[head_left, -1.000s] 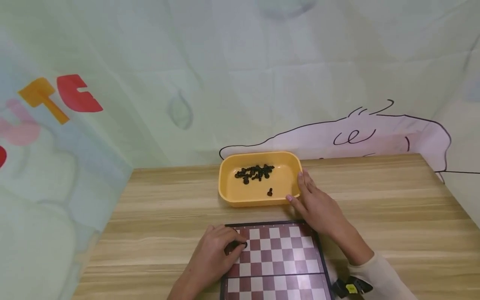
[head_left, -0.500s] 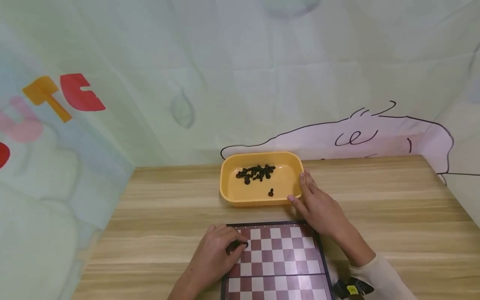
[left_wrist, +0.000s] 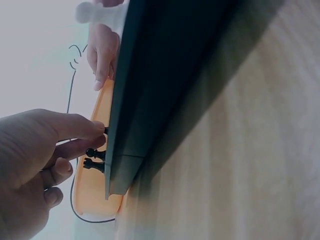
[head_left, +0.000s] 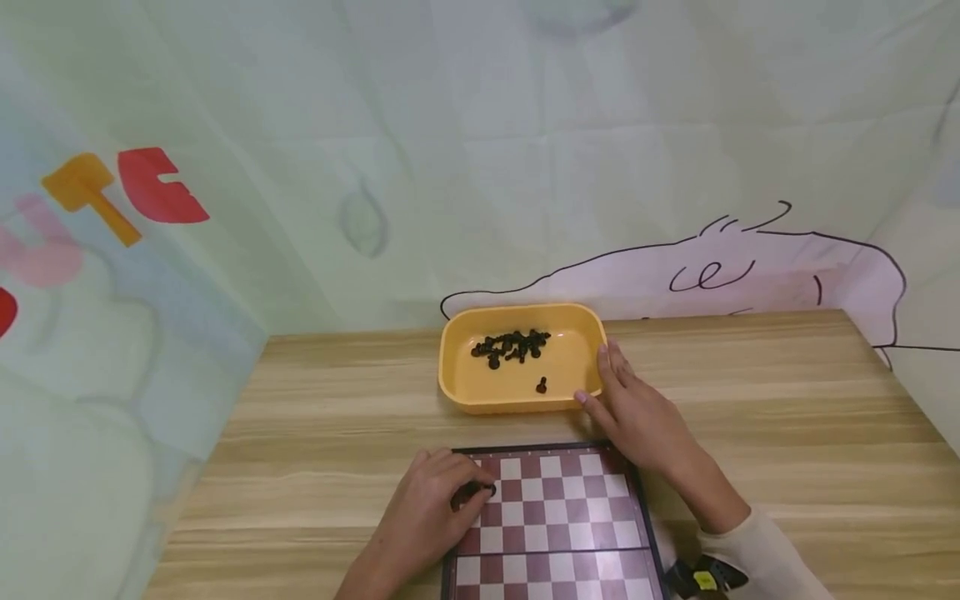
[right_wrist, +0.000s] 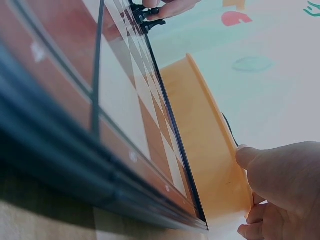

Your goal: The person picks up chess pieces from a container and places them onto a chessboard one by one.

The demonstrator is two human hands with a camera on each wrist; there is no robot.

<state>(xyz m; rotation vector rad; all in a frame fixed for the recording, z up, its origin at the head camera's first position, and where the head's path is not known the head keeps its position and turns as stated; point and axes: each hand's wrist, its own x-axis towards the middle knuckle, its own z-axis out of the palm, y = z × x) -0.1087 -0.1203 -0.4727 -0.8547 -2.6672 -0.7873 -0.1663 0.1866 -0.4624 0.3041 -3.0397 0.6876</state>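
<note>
My left hand (head_left: 431, 504) is over the far left corner of the chessboard (head_left: 573, 487), thumb and forefinger pinching a small black chess piece (head_left: 492, 490) at the board's surface. The fingers hide most of it. In the left wrist view a black pawn (left_wrist: 95, 153) and a black rook-like piece (left_wrist: 94, 165) stand on the board beside those fingertips. My right hand (head_left: 647, 417) holds the right end of a yellow plastic tub (head_left: 480, 407), thumb at the near rim and fingers along the outer wall. Several black chess pieces (head_left: 517, 343) lie heaped inside, with one (head_left: 541, 385) apart near the front wall.
The tub stands behind the board, close to the table's back edge and a printed cloth backdrop (head_left: 480, 167). A white pawn (left_wrist: 102, 14) shows on the board in the left wrist view. Beside the right sleeve (head_left: 757, 550) lies a black strap with a yellow patch (head_left: 705, 577).
</note>
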